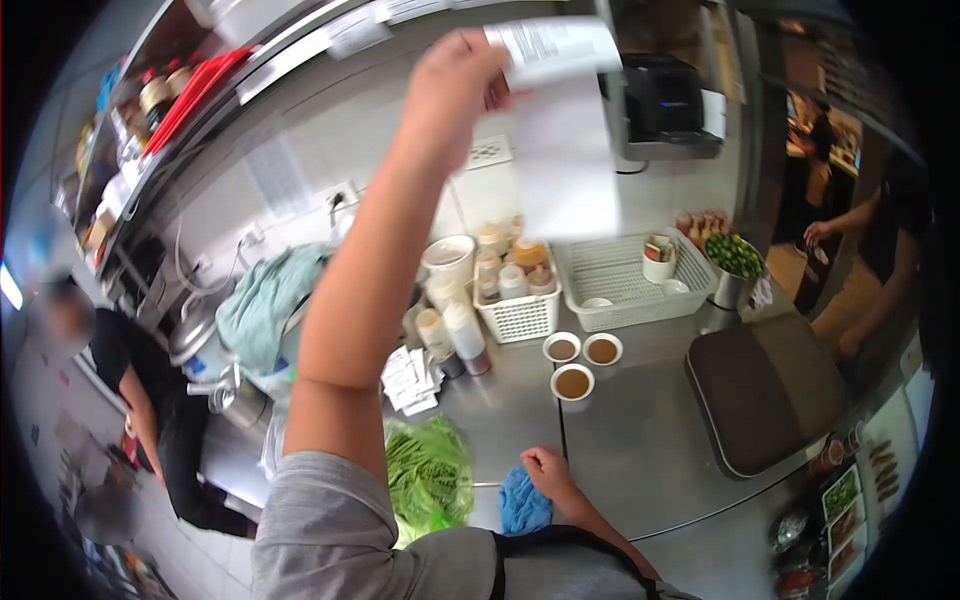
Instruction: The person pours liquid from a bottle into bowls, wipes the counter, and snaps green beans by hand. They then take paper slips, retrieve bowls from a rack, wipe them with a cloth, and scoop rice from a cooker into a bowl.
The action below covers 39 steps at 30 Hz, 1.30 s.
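My left hand [455,90] is raised high, its fingers closed on a printed paper slip [567,160]. The top of the slip curls over with print showing, and its long blank part hangs down in front of the wall. Low down at the counter's front, my right hand [548,473] is curled closed against a crumpled blue cloth [524,503]; whether the fingers grip it is hidden. A clear bag of green leaves [428,470] lies left of the cloth. Farther back stand three small white cups of brown sauce, one of them the front cup [572,382].
Behind the cups are a white basket of squeeze bottles [520,318] and a grey plastic tray [610,318]. A dark brown lidded case [765,395] sits at the right. A black printer [664,100] is on a wall shelf. People are at both sides, including a seated person [150,380].
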### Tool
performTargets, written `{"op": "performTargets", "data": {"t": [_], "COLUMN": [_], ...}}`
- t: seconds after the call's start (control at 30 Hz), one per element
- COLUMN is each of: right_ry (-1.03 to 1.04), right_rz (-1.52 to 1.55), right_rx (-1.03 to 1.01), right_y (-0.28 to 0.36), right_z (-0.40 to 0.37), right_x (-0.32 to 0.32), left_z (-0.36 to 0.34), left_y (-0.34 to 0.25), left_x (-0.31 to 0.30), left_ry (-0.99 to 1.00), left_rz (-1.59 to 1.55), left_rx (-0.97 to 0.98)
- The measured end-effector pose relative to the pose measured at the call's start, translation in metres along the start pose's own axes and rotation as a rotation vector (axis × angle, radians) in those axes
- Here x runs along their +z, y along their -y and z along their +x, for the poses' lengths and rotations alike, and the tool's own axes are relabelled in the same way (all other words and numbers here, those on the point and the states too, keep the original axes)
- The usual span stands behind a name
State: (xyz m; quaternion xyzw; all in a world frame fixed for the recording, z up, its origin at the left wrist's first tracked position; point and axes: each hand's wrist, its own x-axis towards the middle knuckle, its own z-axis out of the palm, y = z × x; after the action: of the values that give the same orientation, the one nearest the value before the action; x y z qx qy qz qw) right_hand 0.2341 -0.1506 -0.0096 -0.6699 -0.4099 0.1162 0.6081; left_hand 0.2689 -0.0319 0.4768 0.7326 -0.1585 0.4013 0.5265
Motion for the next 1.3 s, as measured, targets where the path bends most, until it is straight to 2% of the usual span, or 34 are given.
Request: {"op": "performTargets", "data": {"t": [0.1,0.17,0.23,0.3,0.37,0.43,0.53,0.6,0.63,0.7,0.77,0.87,0.9,0.97,1.07,1.17,1.2,1.23,1.27,1.3], "right_ry": [-0.051,-0.065,-0.036,0.007,0.173,0.394,0.54,0.535,0.539,0.687,0.887,1.206,1.259,1.36,1.289,0.94,0.832,0.604,0.474,0.219], "right_rz": [-0.09,0.064,0.088,0.363,0.609,0.708,0.538,0.579,0.597,0.566,0.539,0.512,0.486,0.415,0.04,-0.723,-0.664,-0.638,-0.738,-0.775], "right_rx": [-0.086,0.126,0.199,0.193,0.184,0.213,0.238,0.228,0.221,0.249,0.257,0.198,0.136,0.006,0.063,-0.338,-0.127,-0.308,-0.31,-0.518], "right_y": [-0.01,-0.007,0.037,0.09,0.136,0.162,0.201,0.21,0.214,0.237,0.254,0.263,0.261,0.259,0.258,0.225,0.22,0.227,0.262,0.28], "right_z": [0.0,0.005,0.016,0.026,0.032,0.034,0.03,0.027,0.026,0.027,0.024,0.017,0.014,0.014,0.031,0.074,0.108,0.139,0.179,0.22], "right_x": [0.009,0.009,0.001,0.006,0.023,0.049,0.104,0.147,0.166,0.191,0.217,0.259,0.274,0.296,0.313,0.316,0.308,0.291,0.268,0.246], "left_z": [-0.09,-0.147,-0.205,-0.26,-0.311,-0.361,-0.417,-0.455,-0.468,-0.488,-0.508,-0.536,-0.538,-0.555,-0.571,-0.57,-0.572,-0.576,-0.576,-0.577], "left_y": [-0.01,-0.008,0.002,0.015,0.025,0.036,0.032,0.03,0.022,0.007,-0.004,-0.018,-0.022,-0.014,-0.014,-0.026,-0.029,-0.031,-0.036,-0.038], "left_x": [-0.037,-0.063,-0.089,-0.112,-0.129,-0.146,-0.168,-0.19,-0.199,-0.222,-0.254,-0.288,-0.299,-0.321,-0.347,-0.357,-0.36,-0.362,-0.362,-0.361], "left_ry": [-0.079,-0.136,-0.151,-0.182,-0.244,-0.286,-0.309,-0.284,-0.292,-0.319,-0.169,-0.53,-0.535,-0.64,-0.775,-1.011,-1.044,-1.079,-1.108,-1.137], "left_rz": [0.06,-0.002,-0.015,-0.007,-0.05,-0.063,-0.079,-0.089,-0.21,-0.446,-0.818,-0.925,-0.994,-0.801,-0.612,-0.525,-0.498,-0.473,-0.449,-0.428], "left_rx": [-0.127,-0.223,-0.3,-0.388,-0.494,-0.614,-0.709,-0.739,-0.785,-0.865,-0.885,-0.919,-0.831,-0.84,-0.717,-0.594,-0.575,-0.555,-0.551,-0.548]}}
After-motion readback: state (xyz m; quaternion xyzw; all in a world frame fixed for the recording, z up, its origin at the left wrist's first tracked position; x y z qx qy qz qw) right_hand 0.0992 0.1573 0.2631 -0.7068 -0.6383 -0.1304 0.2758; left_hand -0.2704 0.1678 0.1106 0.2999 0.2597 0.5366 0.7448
